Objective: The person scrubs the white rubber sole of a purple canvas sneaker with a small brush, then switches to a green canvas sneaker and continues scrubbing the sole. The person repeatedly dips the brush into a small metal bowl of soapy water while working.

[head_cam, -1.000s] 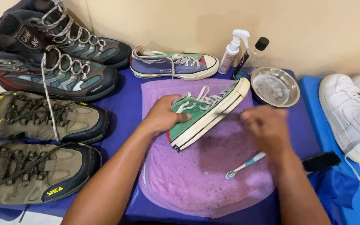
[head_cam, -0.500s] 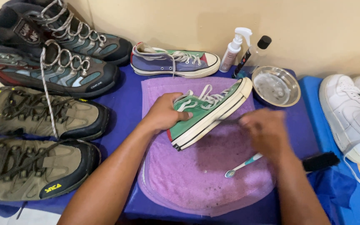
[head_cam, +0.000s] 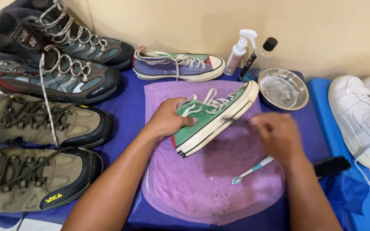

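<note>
Bowl (head_cam: 298,101) wet, empty | left hand (head_cam: 168,117) clasps sneaker (head_cam: 213,117) | right hand (head_cam: 277,137) grip unclear

L arm: bare forearm runs up from lower left, wrist straight | left hand (head_cam: 168,119): palm down, fingers curled in a grasp, thumb pointing right | R arm: bare forearm rises from lower right edge | right hand (head_cam: 277,134): knuckles up, fingers bent loosely, motion-blurred; closure not resolvable | hands apart
</note>
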